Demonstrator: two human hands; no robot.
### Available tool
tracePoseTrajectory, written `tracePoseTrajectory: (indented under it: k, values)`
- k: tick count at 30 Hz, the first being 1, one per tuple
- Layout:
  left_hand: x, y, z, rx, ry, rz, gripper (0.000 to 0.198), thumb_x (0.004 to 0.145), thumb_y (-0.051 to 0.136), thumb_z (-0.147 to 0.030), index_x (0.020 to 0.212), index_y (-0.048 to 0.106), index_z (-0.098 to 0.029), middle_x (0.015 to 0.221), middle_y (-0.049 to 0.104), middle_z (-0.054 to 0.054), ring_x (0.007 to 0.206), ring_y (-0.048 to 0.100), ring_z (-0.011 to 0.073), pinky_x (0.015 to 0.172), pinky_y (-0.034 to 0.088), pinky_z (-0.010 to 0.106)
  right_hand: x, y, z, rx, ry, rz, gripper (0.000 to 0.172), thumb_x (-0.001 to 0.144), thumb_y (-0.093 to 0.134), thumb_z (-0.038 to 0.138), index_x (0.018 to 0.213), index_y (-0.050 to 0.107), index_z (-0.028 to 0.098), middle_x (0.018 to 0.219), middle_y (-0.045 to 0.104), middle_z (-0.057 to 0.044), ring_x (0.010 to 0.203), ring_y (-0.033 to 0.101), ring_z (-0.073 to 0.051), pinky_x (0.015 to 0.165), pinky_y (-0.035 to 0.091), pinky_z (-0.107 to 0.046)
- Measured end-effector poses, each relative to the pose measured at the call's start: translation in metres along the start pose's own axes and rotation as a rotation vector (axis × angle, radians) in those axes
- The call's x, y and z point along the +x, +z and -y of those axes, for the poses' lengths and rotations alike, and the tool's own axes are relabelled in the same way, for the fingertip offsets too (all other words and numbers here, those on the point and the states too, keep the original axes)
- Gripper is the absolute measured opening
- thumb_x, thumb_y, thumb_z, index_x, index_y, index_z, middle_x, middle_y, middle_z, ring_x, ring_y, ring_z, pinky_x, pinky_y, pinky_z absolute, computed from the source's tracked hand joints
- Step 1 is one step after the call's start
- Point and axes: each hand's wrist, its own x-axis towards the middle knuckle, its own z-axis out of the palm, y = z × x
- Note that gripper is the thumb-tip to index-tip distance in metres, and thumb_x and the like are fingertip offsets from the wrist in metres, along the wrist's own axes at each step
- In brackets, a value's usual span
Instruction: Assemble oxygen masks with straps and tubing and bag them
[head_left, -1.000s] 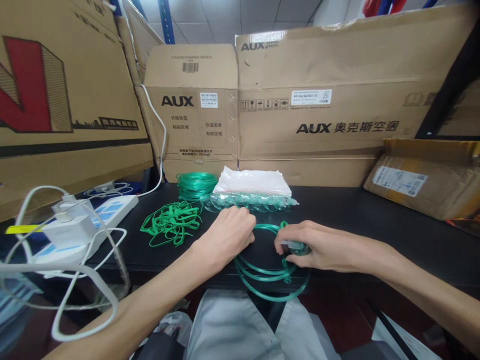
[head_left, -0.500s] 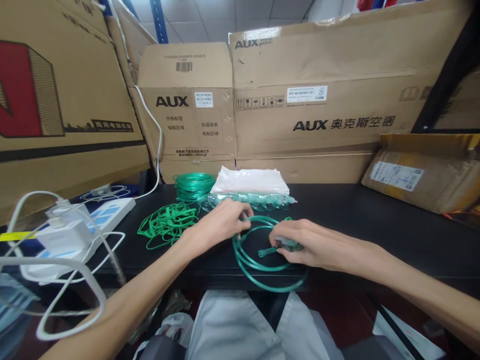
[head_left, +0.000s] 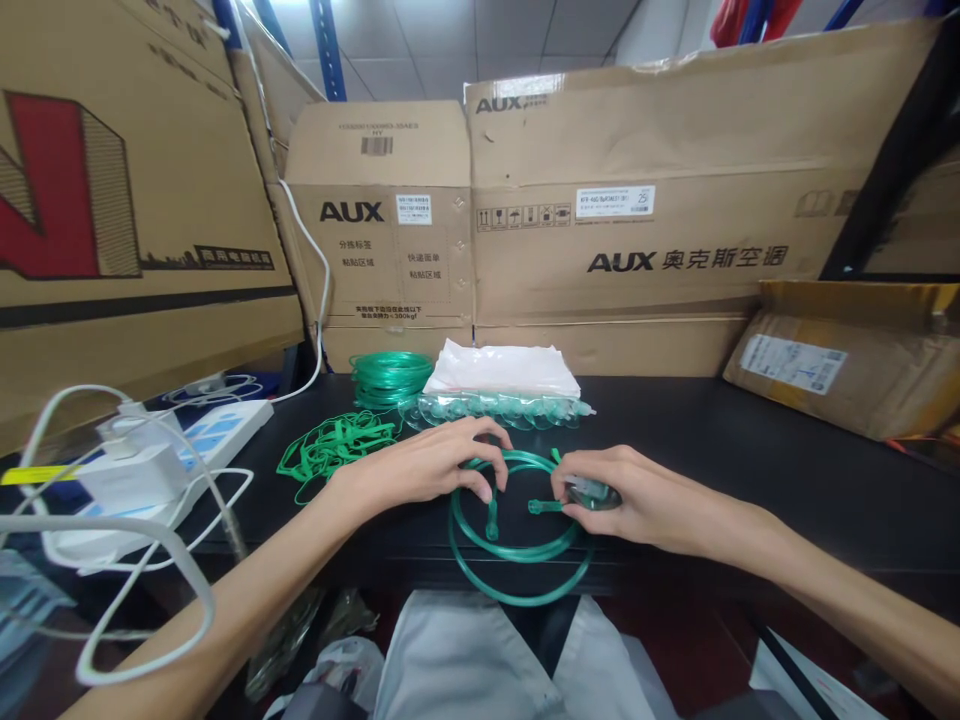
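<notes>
A coil of translucent green tubing (head_left: 517, 598) lies near the table's front edge, its lowest loop hanging over it. My left hand (head_left: 457, 465) is on the coil's left side, thumb and fingers bent round the tubing near one end. That end's green connector (head_left: 492, 522) sticks out below my fingertips. My right hand (head_left: 611, 485) is closed on a clear, green-tinted plastic piece (head_left: 592, 492) at the coil's right side; its exact kind is partly hidden by my fingers. A second green connector (head_left: 544, 507) points left from my right fingertips.
Behind my hands lie a row of clear green plastic parts (head_left: 510, 410), a white packet (head_left: 502, 370), coiled green tubing (head_left: 391, 378) and a heap of green elastic cords (head_left: 337, 445). A power strip (head_left: 225, 430) with white cables is left; cardboard boxes (head_left: 660, 290) stand behind.
My left hand has shifted slightly, and a connector end now shows below its fingers. My right hand has moved a little right with the plastic piece. The coil's loops have moved left and lower.
</notes>
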Motion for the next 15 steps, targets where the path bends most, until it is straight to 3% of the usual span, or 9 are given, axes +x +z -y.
tracePoseTrajectory:
  k: [3,6,10,15]
  values:
    - [0.002,0.002,-0.008,0.045,0.025,0.005,0.005,0.092,0.070,-0.031,0.093,0.072,-0.026,0.128,0.057,-0.001,0.117,0.055,0.0174,0.102,0.039,0.026,0.001,0.001,-0.001,-0.027,0.014,0.001,0.006,0.095,0.058,0.027,0.098,0.061,0.022,0.085,0.062,0.003,0.071,0.053,-0.011,0.070,0.040,-0.022]
    - [-0.001,0.005,-0.016,0.096,0.026,0.000,0.014,0.097,0.062,-0.034,0.089,0.069,-0.025,0.115,0.062,-0.002,0.107,0.055,0.0176,0.099,0.037,0.028,-0.001,-0.001,-0.001,-0.070,0.039,0.024,0.007,0.095,0.059,0.028,0.099,0.061,0.023,0.087,0.062,0.002,0.075,0.054,-0.013,0.069,0.040,-0.023]
    - [-0.014,0.008,-0.021,0.046,-0.106,-0.051,0.014,0.102,0.055,-0.033,0.096,0.064,-0.025,0.097,0.063,-0.002,0.096,0.055,0.0163,0.089,0.040,0.027,-0.005,-0.006,-0.001,-0.094,0.094,0.076,0.005,0.093,0.059,0.027,0.097,0.061,0.024,0.091,0.064,0.001,0.079,0.056,-0.015,0.072,0.041,-0.025]
    - [-0.024,0.016,-0.027,-0.011,-0.114,-0.094,0.012,0.104,0.052,-0.029,0.104,0.064,-0.027,0.100,0.065,-0.004,0.098,0.055,0.0153,0.093,0.039,0.027,-0.004,-0.015,0.004,-0.062,0.174,0.103,0.012,0.091,0.060,0.025,0.102,0.066,0.027,0.098,0.066,0.000,0.090,0.061,-0.018,0.079,0.044,-0.027]
